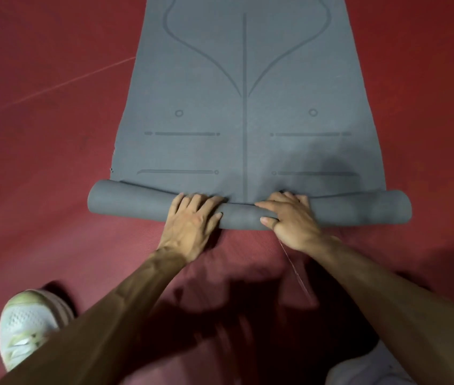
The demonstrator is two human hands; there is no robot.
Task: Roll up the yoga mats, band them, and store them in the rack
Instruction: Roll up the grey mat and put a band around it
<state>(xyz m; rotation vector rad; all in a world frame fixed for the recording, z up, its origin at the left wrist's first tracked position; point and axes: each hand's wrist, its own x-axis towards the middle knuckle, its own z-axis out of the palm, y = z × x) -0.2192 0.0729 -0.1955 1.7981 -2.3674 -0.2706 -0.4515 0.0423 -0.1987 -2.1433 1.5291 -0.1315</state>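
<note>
A grey yoga mat (245, 79) with darker alignment lines lies flat on the red floor and stretches away from me. Its near end is wound into a thick roll (128, 202) that lies across the view. My left hand (192, 218) presses on the roll left of centre, fingers curled over its top. My right hand (289, 218) grips the roll right of centre, thumb on the near side. No band and no rack are in view.
Red matted floor (39, 134) surrounds the mat on both sides, with a thin pale seam line at the left. My white shoe (28, 326) stands at the lower left. Part of another white shoe (373, 368) shows at the bottom right.
</note>
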